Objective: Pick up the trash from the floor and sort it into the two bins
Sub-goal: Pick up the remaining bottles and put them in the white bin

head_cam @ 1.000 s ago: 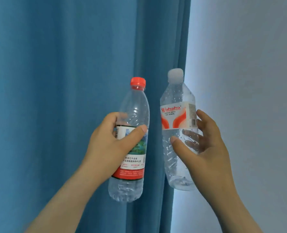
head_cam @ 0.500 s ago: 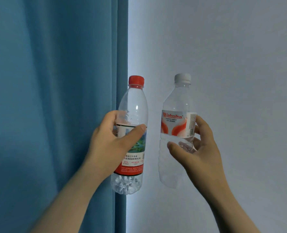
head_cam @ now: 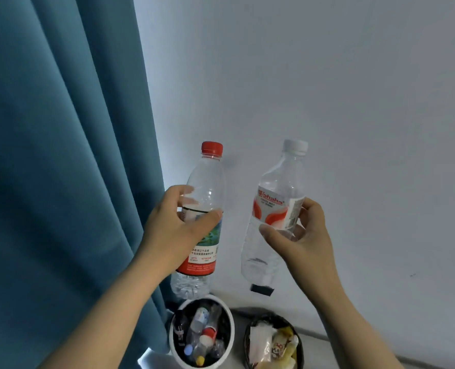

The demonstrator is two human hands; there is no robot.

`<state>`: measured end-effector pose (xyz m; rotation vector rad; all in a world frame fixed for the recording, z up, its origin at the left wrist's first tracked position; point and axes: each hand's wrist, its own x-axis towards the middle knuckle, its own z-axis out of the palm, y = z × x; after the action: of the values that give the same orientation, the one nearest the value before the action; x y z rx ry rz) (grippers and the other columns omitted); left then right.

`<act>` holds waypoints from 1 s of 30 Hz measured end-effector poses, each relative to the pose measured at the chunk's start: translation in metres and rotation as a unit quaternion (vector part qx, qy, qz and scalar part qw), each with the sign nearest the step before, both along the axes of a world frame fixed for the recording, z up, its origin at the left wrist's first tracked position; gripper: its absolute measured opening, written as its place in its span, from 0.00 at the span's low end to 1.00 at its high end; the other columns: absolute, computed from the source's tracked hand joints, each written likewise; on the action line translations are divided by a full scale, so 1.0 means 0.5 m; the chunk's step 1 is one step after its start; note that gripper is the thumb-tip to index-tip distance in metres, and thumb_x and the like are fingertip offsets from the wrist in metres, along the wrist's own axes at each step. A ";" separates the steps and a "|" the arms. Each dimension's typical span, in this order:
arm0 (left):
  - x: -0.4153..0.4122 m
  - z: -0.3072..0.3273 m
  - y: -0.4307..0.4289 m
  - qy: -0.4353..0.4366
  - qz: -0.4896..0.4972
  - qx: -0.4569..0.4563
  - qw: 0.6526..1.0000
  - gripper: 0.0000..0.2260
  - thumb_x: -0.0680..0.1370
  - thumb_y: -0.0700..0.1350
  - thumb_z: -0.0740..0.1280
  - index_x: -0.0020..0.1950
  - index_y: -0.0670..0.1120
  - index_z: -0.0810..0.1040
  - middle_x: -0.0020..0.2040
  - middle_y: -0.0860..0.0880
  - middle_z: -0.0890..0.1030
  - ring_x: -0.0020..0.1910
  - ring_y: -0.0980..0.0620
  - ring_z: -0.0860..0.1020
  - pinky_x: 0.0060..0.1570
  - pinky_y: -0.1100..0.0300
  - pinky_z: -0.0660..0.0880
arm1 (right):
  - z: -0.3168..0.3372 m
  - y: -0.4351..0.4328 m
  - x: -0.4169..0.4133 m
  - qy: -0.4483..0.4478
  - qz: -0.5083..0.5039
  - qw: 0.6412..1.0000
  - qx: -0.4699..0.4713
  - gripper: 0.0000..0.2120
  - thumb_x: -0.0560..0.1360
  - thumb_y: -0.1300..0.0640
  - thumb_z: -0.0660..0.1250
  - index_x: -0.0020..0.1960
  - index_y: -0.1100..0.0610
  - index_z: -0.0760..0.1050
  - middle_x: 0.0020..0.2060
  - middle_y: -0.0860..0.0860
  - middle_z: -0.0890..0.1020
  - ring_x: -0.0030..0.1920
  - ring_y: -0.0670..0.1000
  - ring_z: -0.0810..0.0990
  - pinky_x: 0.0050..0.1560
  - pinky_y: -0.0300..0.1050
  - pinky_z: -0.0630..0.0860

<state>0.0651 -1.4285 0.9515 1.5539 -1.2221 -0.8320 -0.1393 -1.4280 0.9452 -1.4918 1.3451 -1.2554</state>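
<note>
Of the person only two arms show. The left forearm (head_cam: 109, 315) is bare from the near edge of the view up to the wrist, slim and smooth. It ends in the left hand (head_cam: 173, 230), whose thumbnail is cut short. The right forearm (head_cam: 354, 323) is bare likewise, and the right hand (head_cam: 301, 241) has a short, rounded thumbnail. The other nails cannot be made out.
</note>
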 end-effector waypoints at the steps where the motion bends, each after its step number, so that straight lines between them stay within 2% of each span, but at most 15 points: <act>1: -0.004 -0.037 -0.012 -0.004 0.003 0.024 1.000 0.25 0.70 0.52 0.74 0.64 0.55 0.69 0.57 0.54 0.77 0.53 0.52 0.77 0.43 0.61 0.75 | -0.034 -0.013 -0.004 0.008 0.001 1.000 0.019 0.25 0.68 0.60 0.75 0.58 0.44 0.68 0.46 0.41 0.83 0.46 0.43 0.84 0.45 0.40 0.80; 2: -0.007 -0.074 -0.023 -0.009 0.006 0.049 0.999 0.25 0.70 0.52 0.74 0.64 0.54 0.69 0.57 0.54 0.77 0.53 0.52 0.77 0.41 0.62 0.74 | -0.067 -0.026 -0.007 0.016 0.006 0.999 0.038 0.25 0.68 0.60 0.75 0.58 0.43 0.68 0.46 0.40 0.83 0.46 0.43 0.84 0.46 0.40 0.80; 5: -0.011 -0.193 -0.045 -0.013 0.021 0.122 0.992 0.25 0.69 0.53 0.75 0.63 0.52 0.70 0.55 0.52 0.78 0.52 0.51 0.78 0.47 0.55 0.77 | -0.174 -0.056 -0.015 0.043 0.027 0.993 0.104 0.26 0.69 0.58 0.75 0.60 0.43 0.66 0.48 0.38 0.81 0.47 0.43 0.83 0.48 0.41 0.80; 7: -0.010 -0.272 -0.050 -0.027 0.024 0.171 0.985 0.25 0.69 0.54 0.75 0.62 0.51 0.70 0.53 0.51 0.79 0.50 0.51 0.78 0.46 0.55 0.77 | -0.245 -0.068 -0.018 0.063 0.041 0.987 0.145 0.27 0.69 0.57 0.74 0.61 0.45 0.65 0.49 0.39 0.80 0.47 0.41 0.82 0.48 0.40 0.80; 12: 0.001 -0.449 -0.047 -0.072 0.028 0.266 0.961 0.22 0.70 0.55 0.73 0.58 0.49 0.71 0.47 0.54 0.77 0.43 0.57 0.76 0.35 0.62 0.71 | -0.418 -0.086 -0.005 0.105 0.077 0.962 0.240 0.25 0.70 0.57 0.74 0.60 0.46 0.64 0.44 0.38 0.78 0.41 0.31 0.79 0.35 0.26 0.74; 15: 0.007 -0.559 -0.041 -0.085 0.033 0.330 0.939 0.21 0.70 0.56 0.73 0.56 0.49 0.71 0.47 0.51 0.78 0.42 0.54 0.77 0.35 0.61 0.72 | -0.531 -0.086 0.004 0.136 0.085 0.944 0.287 0.25 0.70 0.53 0.74 0.60 0.46 0.65 0.46 0.39 0.79 0.44 0.38 0.81 0.43 0.33 0.76; 17: 0.012 -0.636 -0.037 -0.086 0.040 0.374 0.923 0.22 0.70 0.57 0.72 0.57 0.48 0.71 0.48 0.50 0.78 0.45 0.50 0.77 0.40 0.58 0.74 | -0.610 -0.084 0.008 0.156 0.088 0.929 0.325 0.25 0.70 0.52 0.73 0.62 0.48 0.65 0.47 0.41 0.80 0.46 0.41 0.81 0.49 0.42 0.79; 20: 0.014 -0.750 -0.031 -0.076 0.039 0.429 0.899 0.23 0.70 0.57 0.72 0.59 0.47 0.71 0.50 0.48 0.77 0.47 0.48 0.76 0.44 0.56 0.74 | -0.721 -0.077 0.009 0.174 0.086 0.905 0.379 0.27 0.70 0.50 0.72 0.65 0.51 0.66 0.45 0.41 0.78 0.47 0.45 0.81 0.52 0.50 0.80; 23: 0.012 -0.852 -0.024 -0.066 0.011 0.471 0.879 0.24 0.69 0.56 0.74 0.58 0.46 0.71 0.52 0.47 0.77 0.45 0.49 0.77 0.40 0.57 0.74 | -0.824 -0.072 0.008 0.188 0.082 0.880 0.429 0.25 0.71 0.51 0.71 0.64 0.52 0.66 0.46 0.43 0.76 0.48 0.48 0.79 0.53 0.51 0.79; 25: 0.008 -0.910 -0.021 -0.063 -0.006 0.495 0.866 0.25 0.69 0.54 0.74 0.60 0.45 0.70 0.52 0.48 0.75 0.46 0.48 0.76 0.41 0.58 0.74 | -0.886 -0.069 0.005 0.203 0.082 0.859 0.462 0.27 0.71 0.50 0.71 0.65 0.53 0.64 0.54 0.50 0.78 0.52 0.52 0.79 0.56 0.53 0.78; 26: 0.006 -0.937 -0.021 -0.064 -0.008 0.503 0.862 0.26 0.70 0.54 0.74 0.62 0.45 0.69 0.52 0.48 0.74 0.47 0.47 0.76 0.41 0.58 0.74 | -0.915 -0.068 0.004 0.212 0.081 0.850 0.475 0.30 0.71 0.49 0.70 0.68 0.54 0.63 0.59 0.53 0.77 0.55 0.53 0.78 0.57 0.54 0.77; 28: 0.000 -0.985 -0.025 -0.063 -0.006 0.516 0.854 0.27 0.71 0.54 0.72 0.65 0.45 0.69 0.52 0.47 0.74 0.48 0.46 0.77 0.40 0.58 0.74 | -0.965 -0.068 -0.003 0.225 0.073 0.835 0.497 0.34 0.72 0.49 0.69 0.73 0.55 0.60 0.61 0.54 0.75 0.55 0.54 0.76 0.54 0.50 0.75; 30: -0.006 -1.031 -0.029 -0.056 -0.004 0.527 0.848 0.27 0.71 0.53 0.72 0.65 0.45 0.69 0.53 0.46 0.75 0.46 0.46 0.78 0.36 0.60 0.73 | -1.011 -0.070 -0.009 0.233 0.072 0.824 0.511 0.30 0.73 0.49 0.68 0.71 0.57 0.62 0.58 0.54 0.75 0.51 0.52 0.75 0.47 0.46 0.72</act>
<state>0.0623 -1.4430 0.4362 2.4768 -0.8405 -1.5908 -0.1436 -1.4629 0.4398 -1.0551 1.7497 0.0641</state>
